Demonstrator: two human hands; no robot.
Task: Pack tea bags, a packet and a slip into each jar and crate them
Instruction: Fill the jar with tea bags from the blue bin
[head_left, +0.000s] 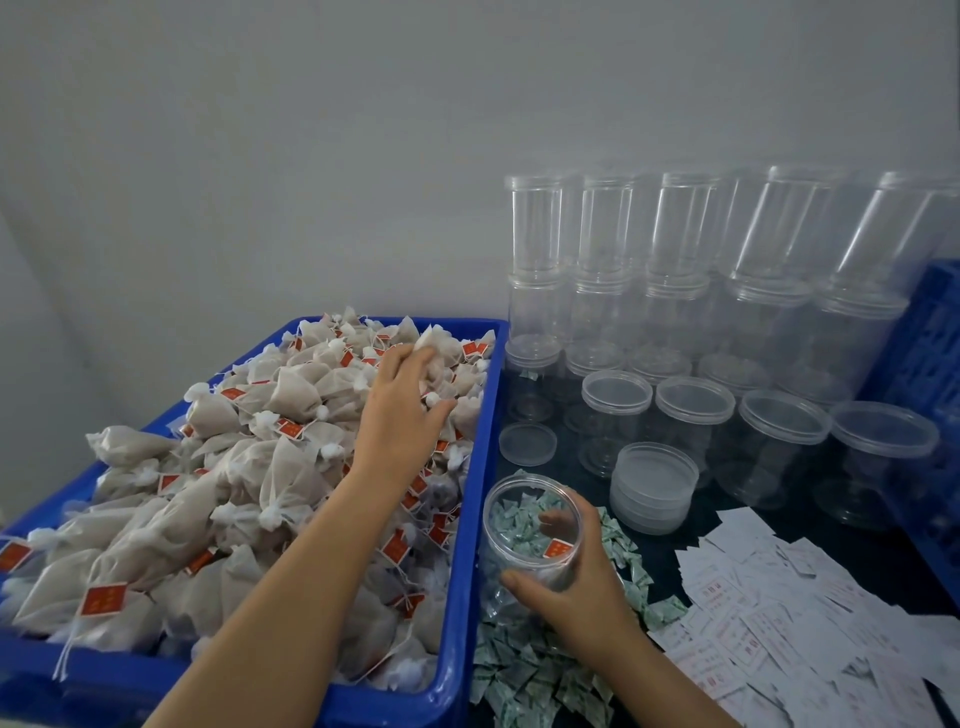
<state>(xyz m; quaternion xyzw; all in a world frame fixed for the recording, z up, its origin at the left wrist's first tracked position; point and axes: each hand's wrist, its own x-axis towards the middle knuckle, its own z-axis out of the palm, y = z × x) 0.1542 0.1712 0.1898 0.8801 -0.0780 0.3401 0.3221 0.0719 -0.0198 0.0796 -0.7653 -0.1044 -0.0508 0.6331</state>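
A blue bin (467, 519) on the left is heaped with mesh tea bags (249, 457) bearing red tags. My left hand (402, 402) reaches over the far part of the heap, its fingers closing on a tea bag (434, 340). My right hand (566, 587) grips a clear open jar (530, 525), tilted beside the bin's right wall, with a tea bag inside showing its red tag. Small green-white packets (524, 670) lie in a pile under and around the jar. White paper slips (779, 618) are spread to the right.
Empty clear jars (696, 312) stand stacked in rows against the wall at the back right. A stack of clear lids (654, 486) and a single lid (527, 442) lie in front of them. A blue crate (930, 338) stands at the right edge.
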